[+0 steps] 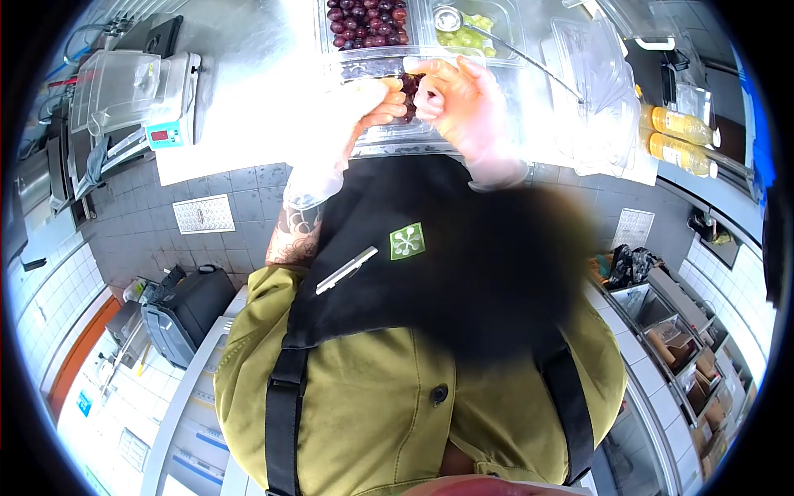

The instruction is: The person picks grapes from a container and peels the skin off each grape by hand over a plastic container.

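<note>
Dark grapes (410,85) are lying at three o'clock from our left hand (370,99), nine from our right hand (463,103); whether we're pinching any is unclear.

Work clothing of the person

An olive-green shirt (364,413) carries a dark button (439,394). The black apron (356,215) has broad black straps (285,422), a green square badge (407,241) with a pale branching emblem and, to its left, a pale pen (346,270). Loose translucent cuffs (313,187) ring the wrists of the left hand (364,101) and right hand (460,95). Line tattoos (291,238) mark the left forearm.
</note>
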A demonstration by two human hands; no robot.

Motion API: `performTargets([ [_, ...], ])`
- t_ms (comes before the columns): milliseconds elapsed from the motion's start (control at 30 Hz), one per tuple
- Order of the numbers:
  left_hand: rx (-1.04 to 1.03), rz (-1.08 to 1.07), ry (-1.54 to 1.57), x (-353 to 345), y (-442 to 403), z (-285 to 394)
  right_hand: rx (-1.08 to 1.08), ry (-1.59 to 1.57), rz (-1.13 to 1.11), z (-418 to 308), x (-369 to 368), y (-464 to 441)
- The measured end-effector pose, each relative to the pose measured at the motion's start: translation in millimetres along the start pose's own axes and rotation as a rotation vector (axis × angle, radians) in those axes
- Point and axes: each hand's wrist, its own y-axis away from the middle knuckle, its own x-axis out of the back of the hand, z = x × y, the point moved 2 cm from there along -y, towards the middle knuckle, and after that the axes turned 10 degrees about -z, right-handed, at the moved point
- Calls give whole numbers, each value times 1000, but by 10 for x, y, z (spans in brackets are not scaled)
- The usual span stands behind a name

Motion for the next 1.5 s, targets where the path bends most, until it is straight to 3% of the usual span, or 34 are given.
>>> performTargets([
  [133,20,35,-63,-3,6,15,-38,-202,-43,-36,-28,41],
  [333,33,82,-137,-24,30,72,-9,-148,-202,20,132,-4],
  [433,22,71,-133,10,36,47,31,38,-104,16,80,26],
  [533,-28,30,-61,-7,61,52,59,488,53,-3,83,64],
  [633,-69,-74,148,98,20,-21,58,471,138,-10,60,87],
  [767,-36,-124,258,192,-16,-77,-28,175,27,-83,183,125],
  [933,-60,-97,191,164,15,-66,-54,-64,-50,-139,44,114],
  [1033,-58,-78,178,172,15,-68,-35,-4,-46,-105,74,120],
  [1133,-49,-46,179,172,17,-55,-54,594,85,-68,179,168],
  [1233,-79,-43,180,264,-1,-100,-125,1006,370,-17,162,128],
  [1333,-92,-30,187,273,-2,-86,-206,1211,508,-7,176,129],
  [1433,-93,-31,187,256,0,-82,-62,1159,399,58,384,131],
  [1500,-114,-47,191,245,6,-77,-69,965,333,27,395,172],
])
